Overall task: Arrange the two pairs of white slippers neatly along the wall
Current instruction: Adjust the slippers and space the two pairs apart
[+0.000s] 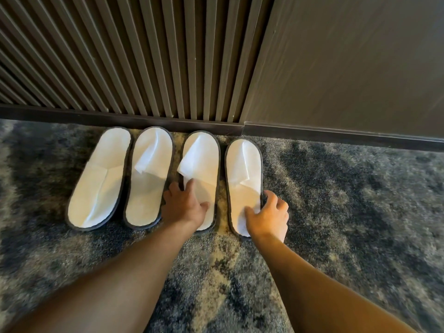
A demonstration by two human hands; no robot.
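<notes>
Several white slippers with dark edging lie side by side on the carpet, toes toward the wall. The far-left slipper [98, 179] leans slightly to the left; beside it lies a second slipper [149, 176]. My left hand [183, 205] rests on the heel of the third slipper [201, 162], fingers spread over its left edge. My right hand [268, 216] grips the heel of the fourth slipper [243, 169], thumb on the insole and fingers curled round its right edge.
A dark skirting board [168, 122] runs along the base of a ribbed brown wall panel [144, 56]. A smooth grey-brown wall [348, 68] continues to the right. The floor is mottled blue-grey carpet [348, 200].
</notes>
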